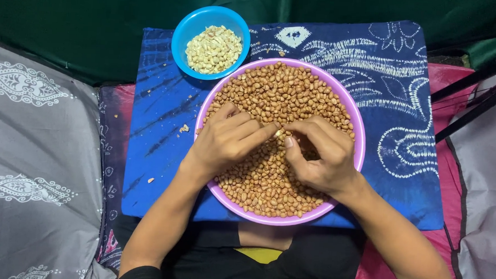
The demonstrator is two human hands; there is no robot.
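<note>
Over the purple bowl [357, 133] of brown peanuts [278, 96], our left hand [225, 141] and right hand [319, 156] meet fingertip to fingertip, pinching one pale peanut [279, 133] between them, beside the blue bowl [186, 28] of skinned ones.

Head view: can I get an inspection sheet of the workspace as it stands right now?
Surface: blue patterned cloth over a flat board, pink fabric beneath.
Job's things: purple bowl full of brown-skinned peanuts; small blue bowl of pale skinned peanuts, touching the purple bowl's upper left rim.
Clutter: a few skin flakes on the cloth left of the purple bowl.
Hands: left hand and right hand over the purple bowl, fingertips meeting on one peanut.
Cables: nothing seen.
Surroundings: grey patterned fabric on both sides, green fabric behind, dark bars at right.
</note>
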